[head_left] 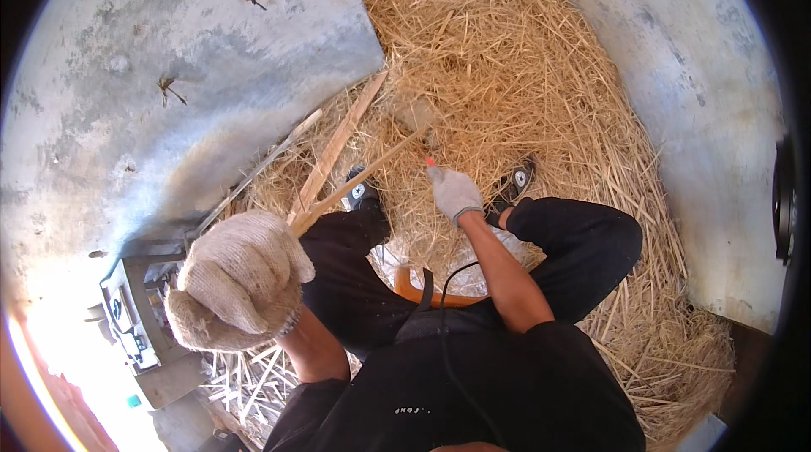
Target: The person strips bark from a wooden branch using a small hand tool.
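My left hand [241, 281], in a cream knitted glove, is raised close to the camera at the left, its fingers closed round a long pale strip of bamboo or wood [363, 174]. The strip slants away from the fist towards the far middle, its far end over the heap of shavings. My right hand [457, 195], also gloved, is lower down between my knees, closed on a small tool with a red part [430, 161] at the fingers. Most of that tool is hidden, so its kind does not show. The red part is near the strip's far end, apart from it.
A heap of straw-coloured shavings [498, 55] spreads round my feet and along the right wall [693, 114]. A flat wooden slat [342, 144] leans by the left wall [253, 38]. Beneath me is an orange seat [407, 285]. At the left stands a wooden frame or stool [173, 380].
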The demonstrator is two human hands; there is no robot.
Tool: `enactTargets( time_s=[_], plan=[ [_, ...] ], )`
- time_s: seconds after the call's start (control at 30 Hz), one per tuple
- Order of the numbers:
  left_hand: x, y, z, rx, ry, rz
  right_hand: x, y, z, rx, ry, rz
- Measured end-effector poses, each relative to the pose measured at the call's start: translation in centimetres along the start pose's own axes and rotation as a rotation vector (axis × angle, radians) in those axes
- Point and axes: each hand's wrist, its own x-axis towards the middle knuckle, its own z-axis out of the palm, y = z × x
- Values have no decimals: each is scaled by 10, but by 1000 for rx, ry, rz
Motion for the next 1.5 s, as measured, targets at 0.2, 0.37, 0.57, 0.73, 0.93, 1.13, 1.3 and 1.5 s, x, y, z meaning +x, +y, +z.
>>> enactTargets(
  time_s=[0.2, 0.37, 0.57, 0.73, 0.93, 1.13, 1.3, 1.5],
  plan=[
    [2, 7, -4, 30, 5, -18, -43, -47, -27, 346, 254, -101],
    [4, 5, -7, 25, -20, -25, -87, -79, -45, 501, 107, -357],
    [5, 3, -9, -37, -215, -56, -72, -69, -45, 312, 123, -331],
    [1, 9, -9, 3, -125, -47, -99, -98, -83, 398, -30, -339],
    [10, -1, -1, -52, -261, -50, -47, -37, -42, 169, 49, -109],
    [6, 2, -4, -14, -199, -62, -98, -88, -84, 516, -80, -193],
    [7, 0, -2, -16, -190, -88, -48, -37, -13, 218, 38, -102],
    [-1, 7, -2, 2, -105, -78, -60, -43, -54, 458, 148, -78]
  ],
)
